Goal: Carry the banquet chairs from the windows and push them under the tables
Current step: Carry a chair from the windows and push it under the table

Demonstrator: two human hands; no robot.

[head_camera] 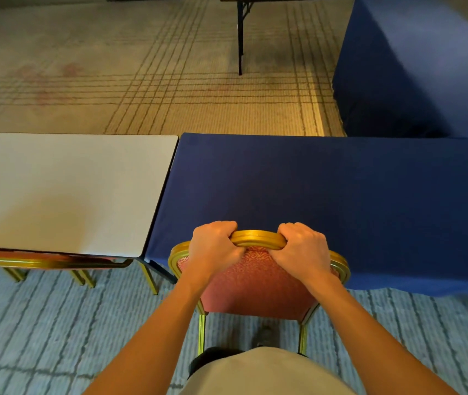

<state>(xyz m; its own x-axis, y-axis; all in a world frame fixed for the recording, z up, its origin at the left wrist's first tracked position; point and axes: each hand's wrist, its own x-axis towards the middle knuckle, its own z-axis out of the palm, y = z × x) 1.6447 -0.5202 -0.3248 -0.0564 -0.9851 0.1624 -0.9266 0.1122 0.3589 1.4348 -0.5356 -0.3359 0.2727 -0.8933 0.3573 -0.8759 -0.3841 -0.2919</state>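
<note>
On the left I saw a bare white flat-topped table (64,189). A gold metal chair with a red seat (42,262) sat pushed in under its near edge, so I think that spot was done.

Next came the left hand (212,249). Its fingers were curled over the top rail of the red padded banquet chair with the shiny gold metal frame (255,283). The right hand (302,249) gripped the same rail the same way, just beside the left. I think both hands were on top to keep the chair straight and push it evenly.

The chair had its back toward the person. Its front was at the near edge of the long table covered in a dark blue cloth (369,195). I could not tell how far the seat was under, because the chair back hid it. I think the hanging cloth could catch on the seat, so a slow push looked best.

A second blue-covered table (415,67) stood well apart on the right.

I could find no brand, label or words on anything.
</note>
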